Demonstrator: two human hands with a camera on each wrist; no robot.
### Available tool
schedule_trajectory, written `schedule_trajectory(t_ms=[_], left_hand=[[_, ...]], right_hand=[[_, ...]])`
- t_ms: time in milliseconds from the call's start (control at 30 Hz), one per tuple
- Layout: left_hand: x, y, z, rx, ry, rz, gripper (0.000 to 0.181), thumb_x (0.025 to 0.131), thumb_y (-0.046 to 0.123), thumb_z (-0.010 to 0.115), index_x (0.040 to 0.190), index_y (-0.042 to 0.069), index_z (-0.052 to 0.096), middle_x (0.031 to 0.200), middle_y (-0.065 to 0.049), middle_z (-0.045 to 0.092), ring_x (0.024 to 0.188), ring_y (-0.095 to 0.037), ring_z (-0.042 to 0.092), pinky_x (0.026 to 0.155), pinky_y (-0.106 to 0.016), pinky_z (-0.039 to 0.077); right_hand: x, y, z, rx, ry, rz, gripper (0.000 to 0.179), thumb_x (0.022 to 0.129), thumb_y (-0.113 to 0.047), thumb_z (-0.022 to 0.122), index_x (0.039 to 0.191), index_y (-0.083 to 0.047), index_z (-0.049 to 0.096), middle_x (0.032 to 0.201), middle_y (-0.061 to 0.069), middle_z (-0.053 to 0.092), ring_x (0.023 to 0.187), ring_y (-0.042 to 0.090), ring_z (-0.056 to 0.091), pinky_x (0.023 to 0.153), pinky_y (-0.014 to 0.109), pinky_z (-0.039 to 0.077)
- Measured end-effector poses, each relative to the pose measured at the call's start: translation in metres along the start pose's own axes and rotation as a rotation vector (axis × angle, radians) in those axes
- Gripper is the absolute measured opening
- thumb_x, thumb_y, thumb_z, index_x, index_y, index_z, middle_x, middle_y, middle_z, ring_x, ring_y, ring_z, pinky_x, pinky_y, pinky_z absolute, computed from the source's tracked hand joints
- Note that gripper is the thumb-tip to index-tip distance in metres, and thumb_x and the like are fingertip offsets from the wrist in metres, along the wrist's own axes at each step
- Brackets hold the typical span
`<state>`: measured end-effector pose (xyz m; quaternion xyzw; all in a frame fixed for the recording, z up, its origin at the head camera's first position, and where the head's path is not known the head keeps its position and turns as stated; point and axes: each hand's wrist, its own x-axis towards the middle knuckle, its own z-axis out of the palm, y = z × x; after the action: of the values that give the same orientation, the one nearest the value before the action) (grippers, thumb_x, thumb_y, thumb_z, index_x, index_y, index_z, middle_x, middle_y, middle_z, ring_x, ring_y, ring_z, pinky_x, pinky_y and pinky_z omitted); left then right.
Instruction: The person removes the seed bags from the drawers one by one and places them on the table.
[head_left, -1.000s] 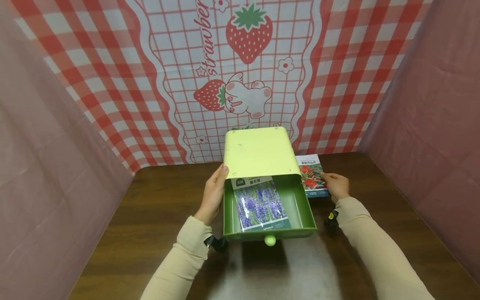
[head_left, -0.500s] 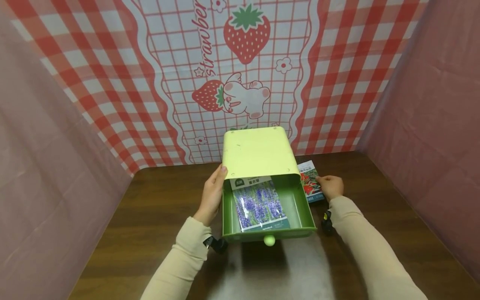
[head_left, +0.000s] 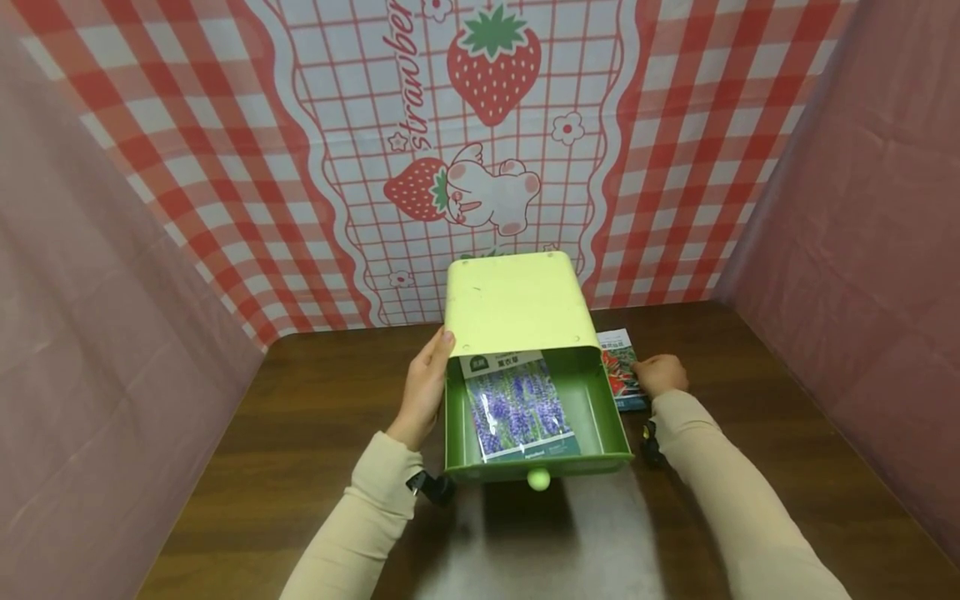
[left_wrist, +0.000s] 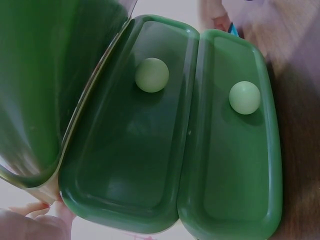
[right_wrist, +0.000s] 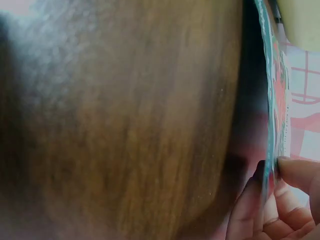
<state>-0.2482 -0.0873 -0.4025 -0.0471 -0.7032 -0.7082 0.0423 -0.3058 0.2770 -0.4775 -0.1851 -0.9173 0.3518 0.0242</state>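
The person's right hand [head_left: 660, 375] pinches the edge of a red-flower packet [head_left: 621, 375] between thumb and fingers, just right of a pale green cabinet [head_left: 517, 304]. The left hand [head_left: 423, 387] rests against the cabinet's left side, thumb at the front corner; how far its other fingers curl cannot be told. The top drawer [head_left: 594, 417] is pulled out, a strip of floor showing right of the purple-flower packet [head_left: 521, 408] inside; its right wall stands between that floor and the red-flower packet. Tabletop [head_left: 757, 433] stretches right toward a pink curtain [head_left: 847, 208]. Below, two drawer fronts [left_wrist: 135, 145] are closed. Behind hangs a checked cloth [head_left: 667, 167]. Since half a second ago, the red-flower packet has shifted slightly nearer the person and straightened.
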Motion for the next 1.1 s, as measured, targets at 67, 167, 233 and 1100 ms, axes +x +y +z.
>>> schedule_trajectory(t_ms=[67,167,233,1100], left_hand=[[0.000,0.000,0.000,0.000,-0.001,-0.001,0.065,0.101,0.049,0.046,0.152,0.009,0.036,0.159,-0.005,0.034,0.149,-0.023,0.026,0.124,-0.041,0.021],[0.000,0.000,0.000,0.007,0.003,-0.004,0.065,0.101,0.049,0.046,0.151,0.009,0.036,0.159,-0.005,0.034,0.149,-0.023,0.026,0.124,-0.041,0.021],[0.000,0.001,0.000,0.011,0.006,-0.006,0.065,0.101,0.049,0.046,0.151,0.009,0.036,0.159,-0.005,0.034,0.149,-0.023,0.026,0.124,-0.041,0.021],[0.001,-0.001,0.000,0.014,0.011,-0.007,0.065,0.100,0.051,0.047,0.151,0.011,0.037,0.158,-0.004,0.035,0.149,-0.022,0.027,0.123,-0.041,0.022]], right_hand=[[0.000,0.000,0.000,-0.019,-0.021,-0.001,0.041,0.093,-0.030,0.058,0.108,0.005,0.072,0.109,0.025,0.070,0.096,0.039,0.065,0.077,0.047,0.053],[0.002,0.002,0.001,-0.043,-0.041,-0.004,0.041,0.092,-0.031,0.058,0.105,0.005,0.073,0.107,0.025,0.070,0.094,0.039,0.065,0.074,0.047,0.053],[0.004,0.004,0.002,-0.056,-0.045,-0.005,0.041,0.092,-0.031,0.058,0.102,0.005,0.073,0.105,0.025,0.070,0.093,0.039,0.065,0.074,0.047,0.053],[-0.015,-0.044,-0.025,0.061,0.026,-0.261,0.036,0.099,-0.021,0.049,0.114,0.006,0.067,0.104,0.025,0.069,0.076,0.025,0.064,0.063,0.033,0.050]])
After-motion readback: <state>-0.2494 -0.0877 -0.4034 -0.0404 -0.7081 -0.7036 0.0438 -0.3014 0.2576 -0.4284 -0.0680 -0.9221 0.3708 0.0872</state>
